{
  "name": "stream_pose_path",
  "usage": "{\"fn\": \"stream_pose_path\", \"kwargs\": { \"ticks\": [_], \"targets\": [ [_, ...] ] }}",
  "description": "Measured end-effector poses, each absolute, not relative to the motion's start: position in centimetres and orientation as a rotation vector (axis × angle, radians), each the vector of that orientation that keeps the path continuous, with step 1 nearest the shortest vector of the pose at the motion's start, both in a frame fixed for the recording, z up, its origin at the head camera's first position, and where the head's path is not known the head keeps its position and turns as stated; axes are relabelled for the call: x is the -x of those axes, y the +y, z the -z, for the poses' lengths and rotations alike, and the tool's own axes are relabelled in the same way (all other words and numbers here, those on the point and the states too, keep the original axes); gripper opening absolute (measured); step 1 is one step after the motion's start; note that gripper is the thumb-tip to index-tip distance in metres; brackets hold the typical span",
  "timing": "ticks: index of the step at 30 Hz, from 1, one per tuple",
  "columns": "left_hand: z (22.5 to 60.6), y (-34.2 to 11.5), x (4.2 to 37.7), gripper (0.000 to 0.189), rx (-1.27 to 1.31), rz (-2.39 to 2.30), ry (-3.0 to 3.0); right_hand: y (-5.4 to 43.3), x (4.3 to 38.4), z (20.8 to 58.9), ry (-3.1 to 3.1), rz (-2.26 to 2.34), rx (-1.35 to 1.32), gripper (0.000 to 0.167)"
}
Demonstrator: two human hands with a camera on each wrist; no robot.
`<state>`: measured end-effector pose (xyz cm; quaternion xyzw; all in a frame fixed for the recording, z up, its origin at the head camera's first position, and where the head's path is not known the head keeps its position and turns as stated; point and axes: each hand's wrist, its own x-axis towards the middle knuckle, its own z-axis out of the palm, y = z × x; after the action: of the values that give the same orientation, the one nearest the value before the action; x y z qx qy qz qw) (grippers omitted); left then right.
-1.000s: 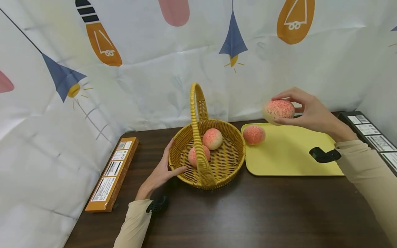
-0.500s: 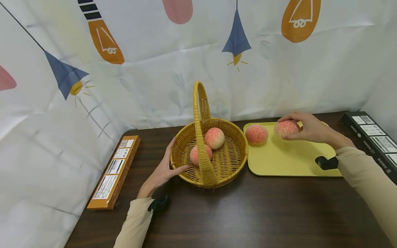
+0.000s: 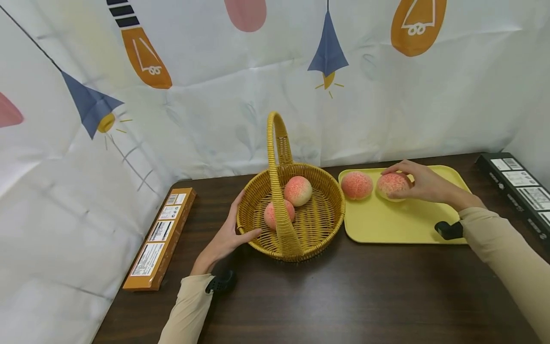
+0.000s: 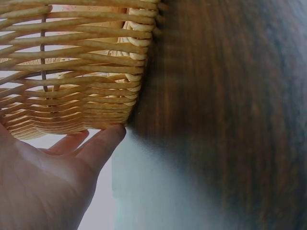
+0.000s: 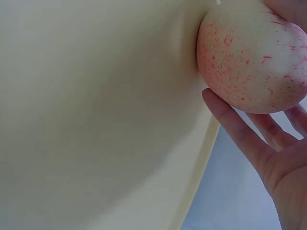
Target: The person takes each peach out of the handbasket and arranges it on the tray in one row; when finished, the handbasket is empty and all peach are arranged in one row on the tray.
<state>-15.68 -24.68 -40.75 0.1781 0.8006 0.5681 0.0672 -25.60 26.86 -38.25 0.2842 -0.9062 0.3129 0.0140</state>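
My left hand (image 3: pixel 225 239) holds a yellow wicker basket (image 3: pixel 315 241) at its left side, thumb over the rim. In the left wrist view, its fingers (image 4: pixel 103 146) lie against the woven outer wall (image 4: pixel 72 67). Inside the basket sit two pink-and-cream peaches, one at the back (image 3: pixel 298 191) and one (image 3: pixel 270 216) partly hidden by the handle (image 3: pixel 275 157). On the right, my right hand (image 3: pixel 429 184) holds a peach (image 3: pixel 392 184) between thumb and fingers, down at the yellow tray (image 3: pixel 399 224). Another peach (image 3: pixel 356 186) lies at the tray's left end. In the right wrist view, the held peach (image 5: pixel 249 62) meets the tray's surface.
A long orange box (image 3: pixel 161 239) with white labels lies left of the basket. At the far right is a long black box (image 3: pixel 515 186) with similar labels. A printed white cloth (image 3: pixel 206 119) hangs behind the dark wooden table (image 3: pixel 326 301).
My right hand has lowered the peach from above the tray down to it, beside the other peach, then shifted slightly left. The left hand stays at the basket.
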Motion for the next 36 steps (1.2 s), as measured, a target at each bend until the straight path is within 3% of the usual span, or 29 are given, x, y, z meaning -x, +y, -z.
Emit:
{"fn": "stream_pose_path", "kwargs": {
  "ticks": [13, 23, 36],
  "targets": [
    [40.8, -24.6, 15.6, 0.109, -0.527, -1.714, 2.409, 27.0, 25.4, 37.8, -2.929, -1.029, -0.835, 0.055],
    [40.7, -24.7, 15.6, 0.109, -0.537, -1.721, 2.411, 26.5, 25.2, 36.0, -2.819, -0.949, -1.057, 0.055],
    [40.9, -24.7, 15.6, 0.11, -0.547, -1.717, 2.412, 18.1, 23.3, 29.2, -2.51, -0.891, -1.4, 0.054]
  ]
}}
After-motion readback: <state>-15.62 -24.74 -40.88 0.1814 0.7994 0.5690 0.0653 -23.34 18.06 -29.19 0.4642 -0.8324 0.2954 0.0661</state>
